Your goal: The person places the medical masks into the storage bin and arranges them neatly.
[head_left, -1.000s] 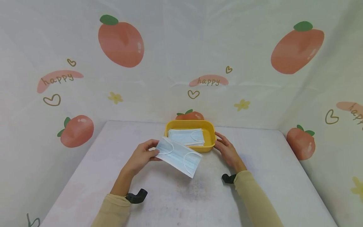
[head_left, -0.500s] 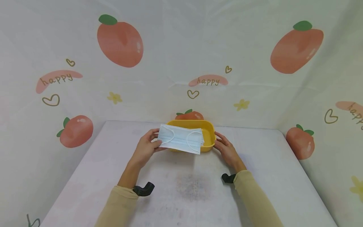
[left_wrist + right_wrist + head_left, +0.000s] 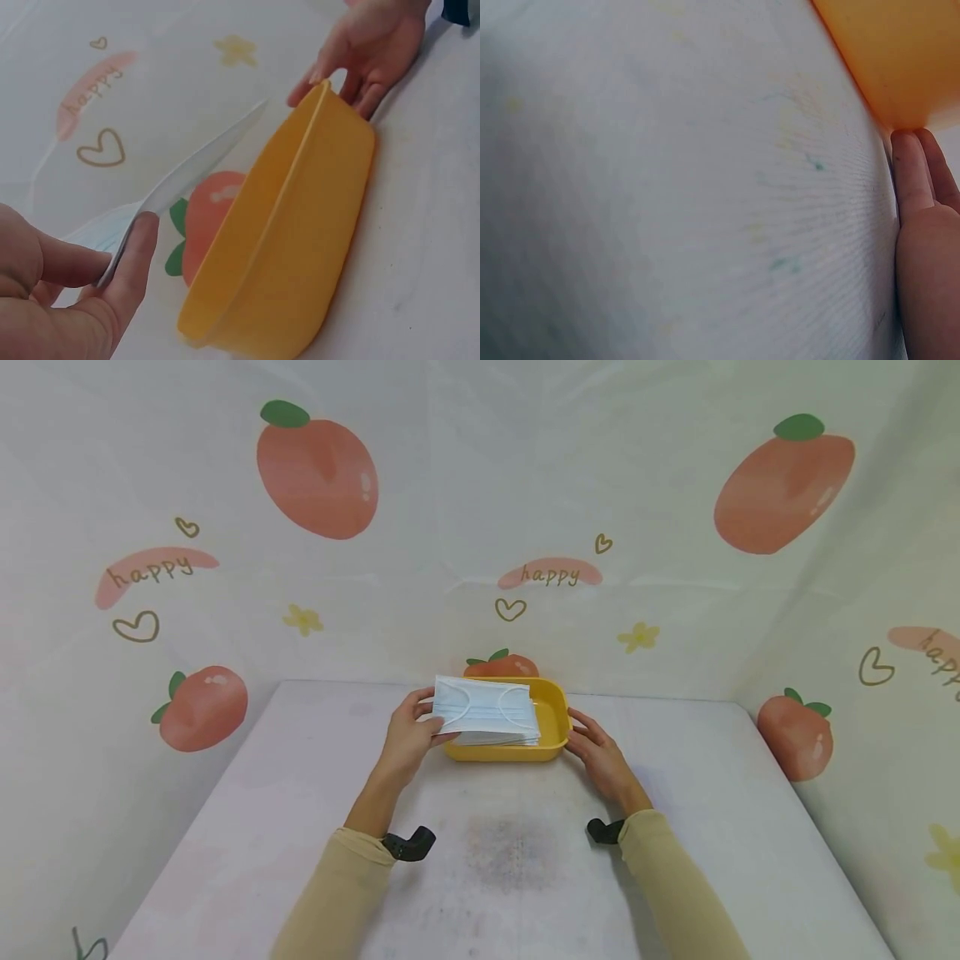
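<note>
In the head view my left hand [image 3: 408, 735] pinches a light-blue disposable face mask [image 3: 483, 703] by its left end, thumb on top. The mask is spread flat over the left part of a yellow plastic basket [image 3: 553, 718]. Below it, the front edges of a stack of masks [image 3: 502, 740] show inside the basket. The left wrist view has the held mask [image 3: 199, 165] almost edge-on, above the basket's rim and apart from it. My right hand [image 3: 603, 764] touches the basket's right end with its fingertips; its fingers [image 3: 913, 169] look fairly straight against the wall.
A white table [image 3: 517, 893] with a greyish smudge carries the basket near its back edge. Behind it hangs a white cloth backdrop [image 3: 420, 527] printed with fruit, hearts and flowers. Black camera mounts [image 3: 411, 843] sit on both wrists.
My left hand has moved forward and to the right, bringing the mask from in front of the basket to above it and levelling its tilt. The right hand and basket have stayed put.
</note>
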`<state>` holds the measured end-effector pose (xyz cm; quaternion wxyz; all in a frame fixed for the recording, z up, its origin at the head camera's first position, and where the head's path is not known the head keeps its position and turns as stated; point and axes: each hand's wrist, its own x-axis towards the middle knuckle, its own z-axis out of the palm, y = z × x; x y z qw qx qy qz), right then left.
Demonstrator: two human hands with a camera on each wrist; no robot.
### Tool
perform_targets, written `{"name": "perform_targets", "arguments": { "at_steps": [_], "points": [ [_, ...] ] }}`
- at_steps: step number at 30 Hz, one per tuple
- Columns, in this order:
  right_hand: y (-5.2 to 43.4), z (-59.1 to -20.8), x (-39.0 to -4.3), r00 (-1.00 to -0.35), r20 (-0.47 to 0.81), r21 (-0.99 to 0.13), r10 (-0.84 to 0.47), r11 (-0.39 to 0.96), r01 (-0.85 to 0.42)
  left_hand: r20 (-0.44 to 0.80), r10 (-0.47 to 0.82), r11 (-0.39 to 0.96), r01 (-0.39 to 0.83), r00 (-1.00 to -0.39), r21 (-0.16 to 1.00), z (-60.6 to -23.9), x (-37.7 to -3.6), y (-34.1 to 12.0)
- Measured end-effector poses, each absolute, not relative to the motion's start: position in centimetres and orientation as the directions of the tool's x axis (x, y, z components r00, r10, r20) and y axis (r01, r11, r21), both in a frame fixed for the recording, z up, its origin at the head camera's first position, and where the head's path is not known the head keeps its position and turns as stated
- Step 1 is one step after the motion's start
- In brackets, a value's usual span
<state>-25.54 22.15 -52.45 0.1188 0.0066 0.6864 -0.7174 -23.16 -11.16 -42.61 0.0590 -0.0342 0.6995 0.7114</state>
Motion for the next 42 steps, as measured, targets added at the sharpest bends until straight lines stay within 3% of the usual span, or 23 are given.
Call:
{"name": "perform_targets", "arguments": {
  "at_steps": [10,42],
  "points": [
    [22.3,-52.5,-25.4,-0.974,-0.155,-0.986,-0.166,-0.031,0.162,-0.154,-0.009,-0.051,-0.153,-0.988,0.987,-43.4,-25.0,-9.5],
    [22.2,-52.6,-25.5,-0.973,-0.164,-0.985,-0.163,-0.019,0.169,-0.183,-0.061,0.135,-0.190,-0.981,0.972,-45.5,-26.7,-7.6]
  ]
}}
